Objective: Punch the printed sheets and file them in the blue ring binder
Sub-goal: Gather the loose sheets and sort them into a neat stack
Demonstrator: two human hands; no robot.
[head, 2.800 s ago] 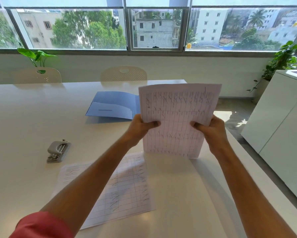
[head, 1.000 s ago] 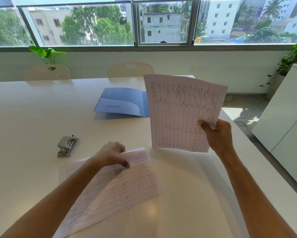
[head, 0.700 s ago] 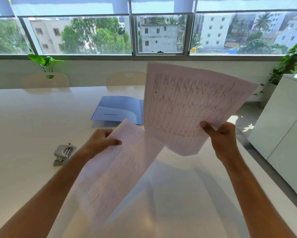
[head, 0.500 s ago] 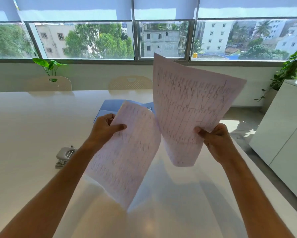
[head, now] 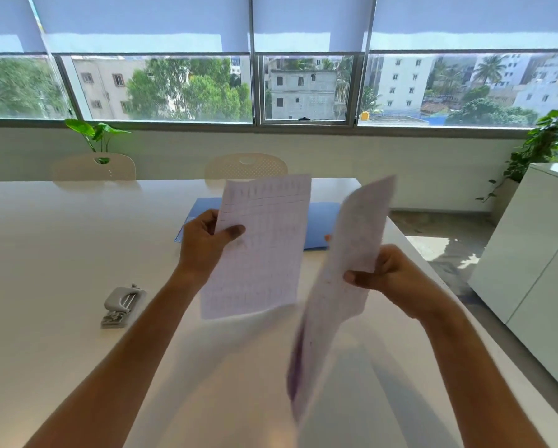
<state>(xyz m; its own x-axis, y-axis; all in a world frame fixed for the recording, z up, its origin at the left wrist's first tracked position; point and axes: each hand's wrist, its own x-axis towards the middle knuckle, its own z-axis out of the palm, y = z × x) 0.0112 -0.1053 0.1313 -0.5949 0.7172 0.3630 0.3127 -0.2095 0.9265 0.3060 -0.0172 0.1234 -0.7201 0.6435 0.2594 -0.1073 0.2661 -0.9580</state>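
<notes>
While the punch point(head: 122, 306) lies unused on the table point(head: 45, 253), the left hand point(head: 203, 247) pinches one sheet point(head: 264, 253) and the right hand point(head: 397, 279) another point(head: 345, 273), both upright, probably to stack them; the binder point(head: 319, 224) waits open behind.

Two printed sheets are held upright above the counter point(head: 61, 253), apart from each other. The left sheet point(head: 261, 247) faces the camera, showing faint ruled rows. The right sheet point(head: 342, 279) is turned nearly edge-on and motion-blurred. The blue binder point(head: 319, 224) lies open and flat on the counter behind them. The grey punch point(head: 122, 305) rests on the counter, well to the left.
</notes>
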